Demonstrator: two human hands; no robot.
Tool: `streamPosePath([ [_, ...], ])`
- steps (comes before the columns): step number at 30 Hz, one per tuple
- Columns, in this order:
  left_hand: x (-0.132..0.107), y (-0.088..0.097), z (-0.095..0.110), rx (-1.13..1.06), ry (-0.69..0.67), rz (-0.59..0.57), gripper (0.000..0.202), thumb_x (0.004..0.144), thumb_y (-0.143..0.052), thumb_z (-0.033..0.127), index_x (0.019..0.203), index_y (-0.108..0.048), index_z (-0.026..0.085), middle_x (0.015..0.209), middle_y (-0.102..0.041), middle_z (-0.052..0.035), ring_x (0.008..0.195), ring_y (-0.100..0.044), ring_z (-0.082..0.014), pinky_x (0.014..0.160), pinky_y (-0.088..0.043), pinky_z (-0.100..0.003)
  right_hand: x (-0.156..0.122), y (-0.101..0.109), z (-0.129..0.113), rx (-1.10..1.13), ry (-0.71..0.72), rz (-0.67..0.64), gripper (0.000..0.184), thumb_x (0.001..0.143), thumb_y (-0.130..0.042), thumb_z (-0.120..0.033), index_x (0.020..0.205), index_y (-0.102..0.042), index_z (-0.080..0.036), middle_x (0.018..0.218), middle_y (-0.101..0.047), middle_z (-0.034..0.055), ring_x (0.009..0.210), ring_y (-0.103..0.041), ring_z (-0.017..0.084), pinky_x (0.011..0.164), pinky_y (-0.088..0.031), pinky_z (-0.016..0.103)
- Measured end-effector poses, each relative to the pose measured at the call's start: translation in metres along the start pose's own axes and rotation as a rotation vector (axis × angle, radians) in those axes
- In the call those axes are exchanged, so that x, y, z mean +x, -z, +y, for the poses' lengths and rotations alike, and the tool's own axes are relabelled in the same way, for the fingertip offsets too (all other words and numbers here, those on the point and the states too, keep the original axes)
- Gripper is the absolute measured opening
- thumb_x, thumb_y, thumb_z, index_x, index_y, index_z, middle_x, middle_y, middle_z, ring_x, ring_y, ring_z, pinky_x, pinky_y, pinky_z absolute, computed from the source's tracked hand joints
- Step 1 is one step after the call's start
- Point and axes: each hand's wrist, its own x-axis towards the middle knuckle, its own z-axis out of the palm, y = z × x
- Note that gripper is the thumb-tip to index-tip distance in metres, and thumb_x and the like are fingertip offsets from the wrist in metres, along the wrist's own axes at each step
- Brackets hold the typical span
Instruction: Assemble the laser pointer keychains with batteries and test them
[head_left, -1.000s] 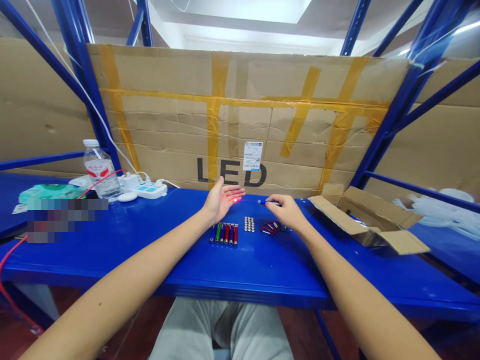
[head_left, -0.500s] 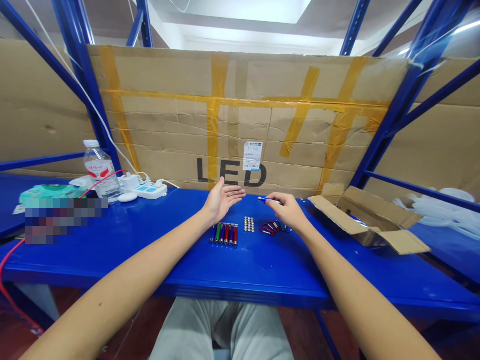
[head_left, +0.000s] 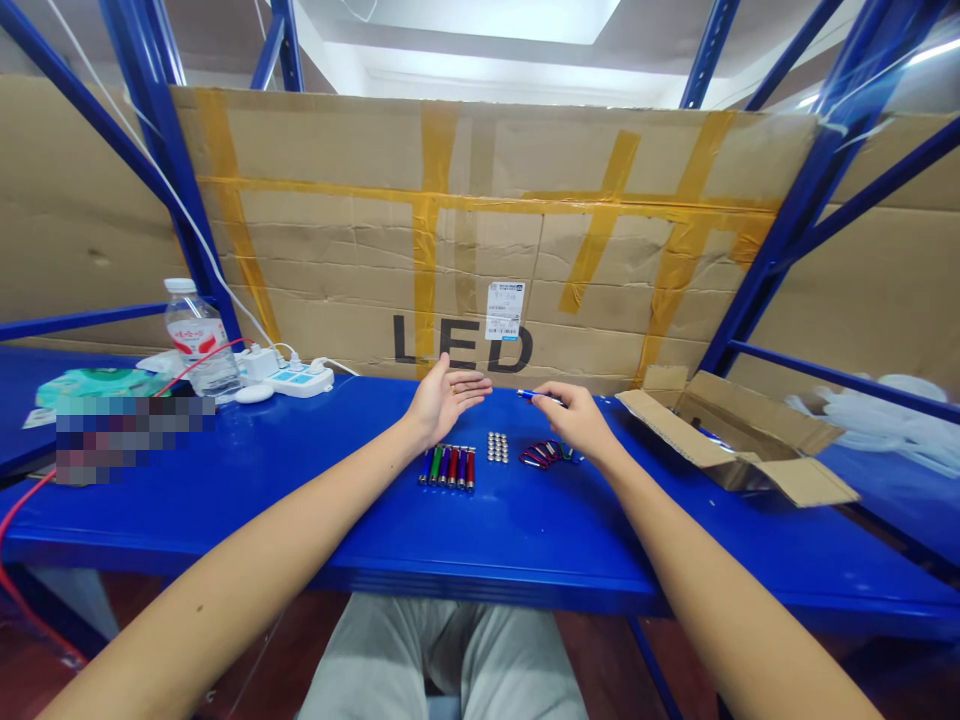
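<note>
My right hand [head_left: 574,417] is closed on a small blue flashlight [head_left: 531,396], whose tip points left toward my left palm. My left hand [head_left: 446,397] is held open, palm up, fingers stretched out, just above the blue shelf [head_left: 262,480]. Below my left hand lies a row of several coloured mini flashlights [head_left: 448,467]. A cluster of small button batteries [head_left: 498,447] sits between my hands. Under my right wrist lies a pile of red and dark carabiner clips [head_left: 546,453].
An open cardboard box [head_left: 739,445] lies at the right. A water bottle [head_left: 196,340], a white power strip [head_left: 292,378], a green tissue pack [head_left: 97,383] and a red cable are at the left. A large cardboard sheet marked LED [head_left: 465,345] stands behind.
One second ago a red light spot glowed on my left palm; it is gone now. Both hands have hardly moved.
</note>
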Motion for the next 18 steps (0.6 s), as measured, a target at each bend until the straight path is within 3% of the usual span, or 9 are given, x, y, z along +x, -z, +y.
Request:
streamPosePath([
  [3,0.003,0.003,-0.003,0.137,-0.076,-0.007,0.057,0.096,-0.034,0.054,0.092,-0.069,0.009,0.099,-0.072,-0.0199,0.098,-0.068,-0.0260,0.099,-0.047,-0.042,0.001,-0.001,0.003,-0.010,0.030,-0.018,0.029,0.081,-0.054,-0.038,0.078,-0.068,-0.014,0.063,-0.061,0.0015,0.063,-0.055,0.016,0.060,-0.041,0.027],
  [6,0.007,0.007,-0.007,0.539,-0.268,-0.022,0.031,0.085,-0.061,0.042,0.094,-0.071,0.014,0.095,-0.073,-0.0130,0.092,-0.066,-0.0245,0.095,-0.047,-0.041,0.003,-0.007,0.010,-0.028,0.095,-0.062,0.027,0.086,-0.053,-0.036,0.090,-0.069,-0.015,0.083,-0.071,0.0049,0.079,-0.062,0.019,0.073,-0.046,0.029],
  [9,0.010,0.011,-0.011,0.915,-0.415,-0.121,0.022,0.077,-0.069,0.033,0.094,-0.073,0.019,0.098,-0.073,-0.0082,0.092,-0.064,-0.0241,0.091,-0.046,-0.038,0.008,-0.017,0.019,-0.110,0.168,-0.165,0.027,0.090,-0.052,-0.034,0.103,-0.069,-0.017,0.103,-0.072,0.0073,0.095,-0.064,0.021,0.086,-0.045,0.032],
  [13,0.019,0.016,-0.017,1.136,-0.403,-0.257,0.020,0.081,-0.063,0.031,0.095,-0.072,0.020,0.089,-0.073,-0.0057,0.083,-0.064,-0.0216,0.080,-0.047,-0.034,0.020,-0.029,0.031,-0.235,0.228,-0.277,0.025,0.093,-0.051,-0.028,0.108,-0.069,-0.020,0.113,-0.071,0.0081,0.105,-0.063,0.023,0.093,-0.044,0.034],
  [18,0.033,0.022,-0.024,1.192,-0.358,-0.239,0.015,0.077,-0.065,0.030,0.085,-0.072,0.019,0.085,-0.073,-0.0057,0.081,-0.064,-0.0207,0.075,-0.048,-0.031,0.028,-0.035,0.043,-0.302,0.153,-0.287,0.025,0.090,-0.056,-0.019,0.112,-0.067,-0.019,0.117,-0.069,0.0099,0.108,-0.062,0.023,0.094,-0.045,0.034],
])
